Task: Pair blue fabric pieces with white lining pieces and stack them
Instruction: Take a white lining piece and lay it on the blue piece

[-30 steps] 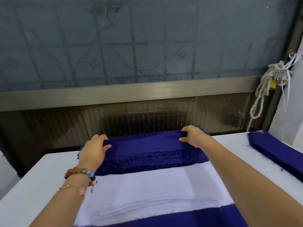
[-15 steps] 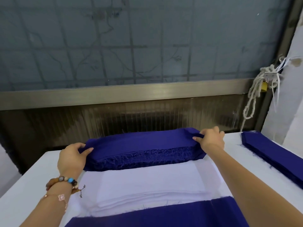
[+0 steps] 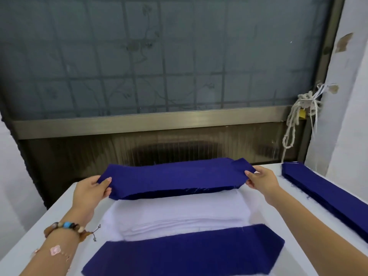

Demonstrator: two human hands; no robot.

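Observation:
A long blue fabric piece (image 3: 175,176) hangs lifted above the far end of the table. My left hand (image 3: 89,188) pinches its left end and my right hand (image 3: 260,178) pinches its right end. Below it, toward me, lies a stack of white lining pieces (image 3: 179,216). Nearest me, another blue fabric piece (image 3: 185,253) lies flat, overlapping the white stack's near edge. What lies under the lifted piece is hidden.
The white table (image 3: 51,222) runs to a dark window frame (image 3: 151,120) at the back. A stack of narrow blue strips (image 3: 326,194) lies along the right edge. A knotted rope (image 3: 294,120) hangs by the right wall.
My hands slid outward to the ends of the top blue piece and lifted it off the far blue stack. The view tilted down, showing more of the near blue piece.

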